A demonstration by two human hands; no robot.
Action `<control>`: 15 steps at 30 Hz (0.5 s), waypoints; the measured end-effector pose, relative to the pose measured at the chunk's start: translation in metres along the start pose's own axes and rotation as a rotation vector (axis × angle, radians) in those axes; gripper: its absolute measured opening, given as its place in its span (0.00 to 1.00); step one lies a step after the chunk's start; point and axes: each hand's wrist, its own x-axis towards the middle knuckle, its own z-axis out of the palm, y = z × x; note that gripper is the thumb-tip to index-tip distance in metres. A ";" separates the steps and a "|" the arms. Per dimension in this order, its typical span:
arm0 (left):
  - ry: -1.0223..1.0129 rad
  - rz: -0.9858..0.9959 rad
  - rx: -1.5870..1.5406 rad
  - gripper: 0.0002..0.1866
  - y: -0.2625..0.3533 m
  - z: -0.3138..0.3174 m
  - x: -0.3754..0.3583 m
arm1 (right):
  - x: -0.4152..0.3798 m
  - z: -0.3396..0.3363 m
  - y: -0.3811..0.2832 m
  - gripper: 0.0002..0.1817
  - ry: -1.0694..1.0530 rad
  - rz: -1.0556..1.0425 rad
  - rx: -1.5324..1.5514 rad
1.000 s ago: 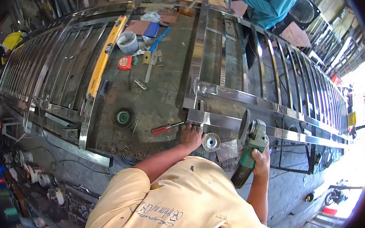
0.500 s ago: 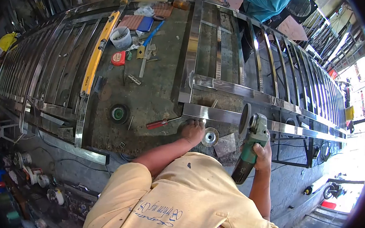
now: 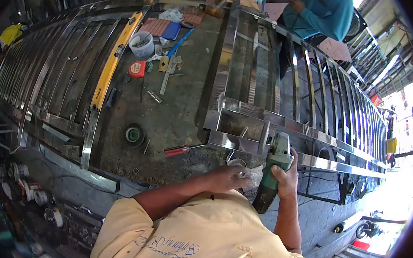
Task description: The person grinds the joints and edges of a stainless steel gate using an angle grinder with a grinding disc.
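Note:
My right hand [image 3: 288, 178] grips a green and black angle grinder [image 3: 272, 176] around its body, thumb across the near side. The grinder's wheel [image 3: 265, 136] stands edge-on beside the shiny steel rail [image 3: 235, 141]. My left hand [image 3: 231, 178] is in front of the rail, left of the grinder, with fingers curled together; I cannot tell what they hold. A round metal-centred disc [image 3: 236, 162] is partly hidden behind that hand. A screwdriver with a red handle [image 3: 177, 150] lies to the left, its shaft pointing at the rail.
A long barred steel frame [image 3: 315, 124] spans the right side. Another frame [image 3: 48, 85] carries a yellow level [image 3: 115, 62]. On the table lie a red tape measure [image 3: 136, 69], a white tub [image 3: 141, 44] and a black-green disc [image 3: 133, 135]. A person in a teal shirt [image 3: 319, 13] works opposite.
My left hand has left the rail and moved right, over the disc. The grinder has shifted left and its wheel now overlaps the rail. The person opposite has come further into view.

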 end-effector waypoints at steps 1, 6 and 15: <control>-0.016 0.019 -0.148 0.26 0.002 0.003 0.003 | 0.008 0.006 -0.002 0.55 -0.027 -0.020 -0.086; 0.059 -0.164 -0.661 0.29 0.033 0.005 0.036 | 0.046 0.036 -0.023 0.52 -0.138 -0.099 -0.673; 0.039 -0.213 -1.426 0.32 -0.011 -0.015 0.086 | 0.120 0.083 -0.038 0.53 -0.390 -0.050 -1.128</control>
